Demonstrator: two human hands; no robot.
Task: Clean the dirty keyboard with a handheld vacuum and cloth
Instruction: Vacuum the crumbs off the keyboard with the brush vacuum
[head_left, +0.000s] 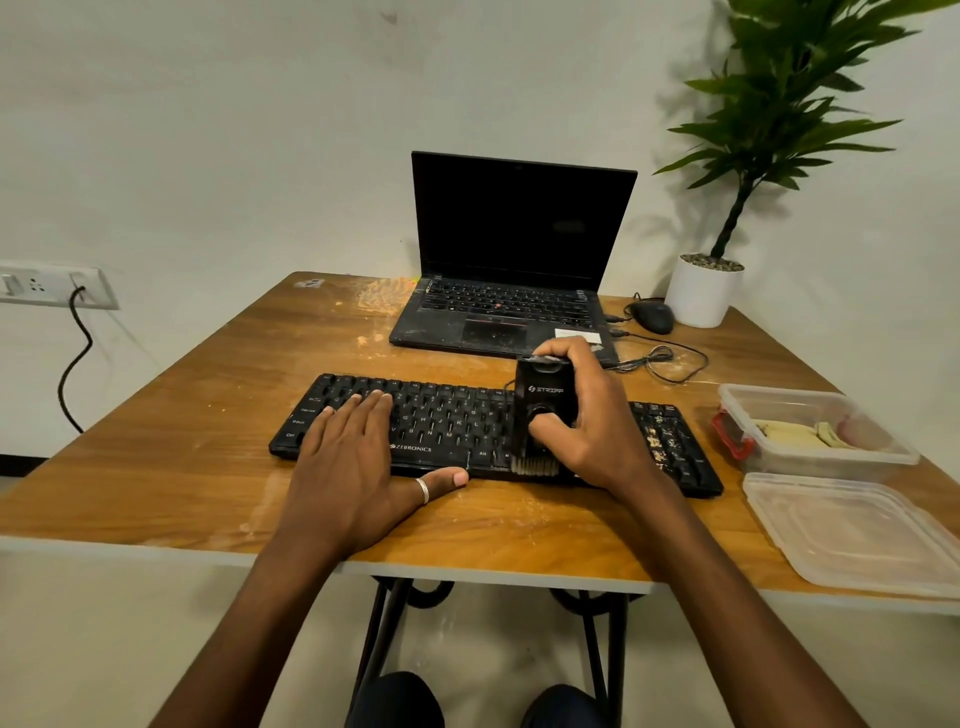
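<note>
**While left hand (348, 467) lies flat on keyboard (447, 410), right hand (592, 426) grips handheld vacuum (545, 395) on it**

Where the black Zebronics keyboard lies along the near half of the wooden table (208, 467), both hands are on it. Left hand covers the left-side keys, palm down. Its fingers (384, 402) are straight and close together, tips near the upper rows. The thumb, with a ring (422, 490), is stretched out along the front edge under the space bar. It holds nothing, just rests or presses.

The vacuum stands upright, right of keyboard centre, its brush nozzle (535, 465) touching the bottom key row. The right hand's fingers are curled around the black body from the right, wrapping over the top. The thumb (545, 421) sits on the round button on the front face. The grasp is firm.

The number-pad end, right of that hand, is speckled with pale crumbs (665, 441).

Behind the keyboard is an open laptop (509, 312), screen dark, deck dusty. A wired mouse (652, 317) is to its right, and a white pot (704, 291) with a green plant (789, 104) stands in the far right corner. At the right edge sits a clear plastic container (779, 395) holding something yellowish, can't tell what. Its lid (852, 530) lies just in front of it. A wall socket (52, 286) with a black cable (75, 364) is on the left. The table surface is smeared and dusty in patches.
</note>
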